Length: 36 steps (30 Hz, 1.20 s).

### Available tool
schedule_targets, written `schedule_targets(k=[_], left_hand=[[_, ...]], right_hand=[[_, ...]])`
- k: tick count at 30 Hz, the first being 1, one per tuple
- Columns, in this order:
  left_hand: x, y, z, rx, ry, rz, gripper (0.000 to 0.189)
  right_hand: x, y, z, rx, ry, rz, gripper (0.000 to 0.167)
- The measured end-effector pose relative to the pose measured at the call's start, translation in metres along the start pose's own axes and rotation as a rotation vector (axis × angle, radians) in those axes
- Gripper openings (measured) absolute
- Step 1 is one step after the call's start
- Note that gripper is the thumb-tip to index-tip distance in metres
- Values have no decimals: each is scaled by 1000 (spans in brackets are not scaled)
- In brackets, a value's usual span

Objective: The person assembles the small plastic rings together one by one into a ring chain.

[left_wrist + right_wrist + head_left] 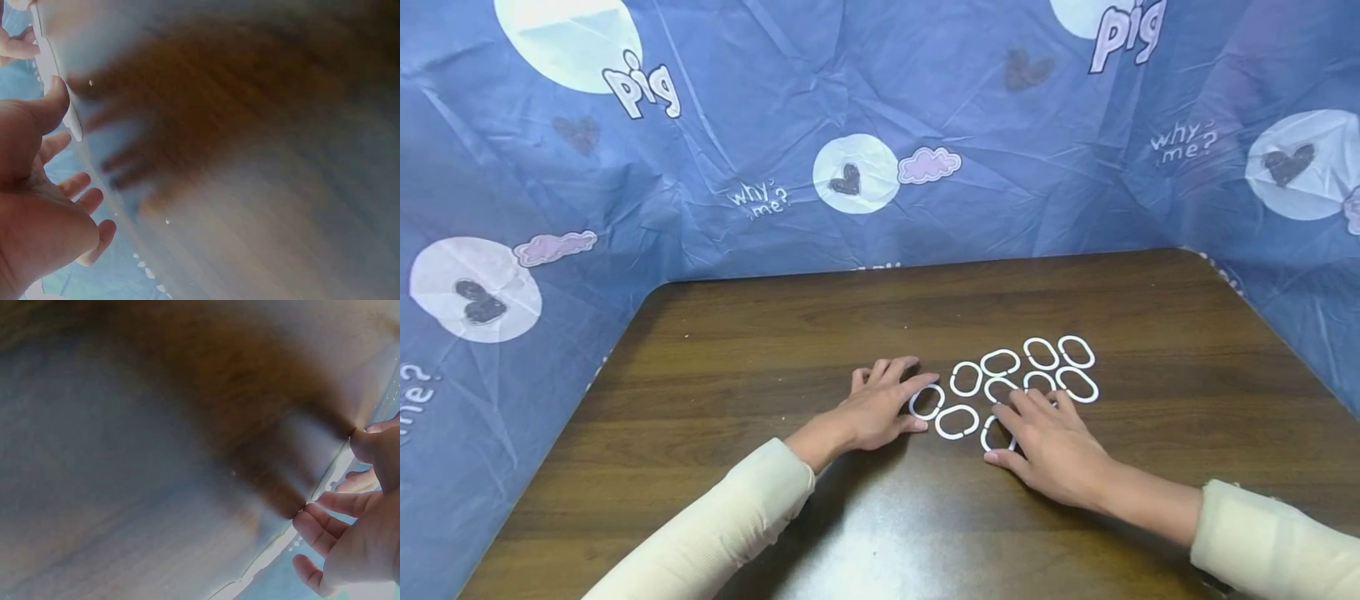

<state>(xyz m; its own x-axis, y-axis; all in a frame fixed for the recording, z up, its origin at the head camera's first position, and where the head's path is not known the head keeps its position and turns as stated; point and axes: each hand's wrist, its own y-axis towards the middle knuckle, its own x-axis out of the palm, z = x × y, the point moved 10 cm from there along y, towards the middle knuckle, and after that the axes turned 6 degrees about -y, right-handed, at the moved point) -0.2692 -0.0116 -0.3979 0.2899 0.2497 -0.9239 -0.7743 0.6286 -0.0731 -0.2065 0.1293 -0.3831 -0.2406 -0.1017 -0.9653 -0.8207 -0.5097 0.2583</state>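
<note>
Several white oval rings, each with a small gap in its loop like a shower curtain ring, lie flat on the brown table in a loose cluster. At the cluster's left end, my left hand [876, 408] has its fingers spread, with thumb and index finger at either side of the leftmost ring [927, 402]. My right hand [1048, 442] reaches over the front of the cluster. Its thumb and index finger touch or nearly touch the front ring [986, 435], and its other fingers partly cover the rings behind. Both wrist views show loosely extended fingers beside the white rings, seen edge-on.
Beside the left ring lies another ring [957, 422]; further rings [1077, 352] extend to the back right. The wood-grain table [760, 350] has rounded back corners. A blue printed cloth [760, 108] hangs around the back and sides. Light glares off the table's front.
</note>
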Motion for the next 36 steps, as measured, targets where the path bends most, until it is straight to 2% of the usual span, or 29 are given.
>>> schedule_targets(k=[8,19,36], left_hand=[[-3,3,-1,-3,-11,4,60],[-6,5,-1,12,-61,48,55],[-6,15,-3,-40,-128,14,50]], right_hand=[[-1,1,-3,-17,19,24,55],[-3,0,-2,-15,54,64,55],[-6,-1,-5,-36,83,80,54]])
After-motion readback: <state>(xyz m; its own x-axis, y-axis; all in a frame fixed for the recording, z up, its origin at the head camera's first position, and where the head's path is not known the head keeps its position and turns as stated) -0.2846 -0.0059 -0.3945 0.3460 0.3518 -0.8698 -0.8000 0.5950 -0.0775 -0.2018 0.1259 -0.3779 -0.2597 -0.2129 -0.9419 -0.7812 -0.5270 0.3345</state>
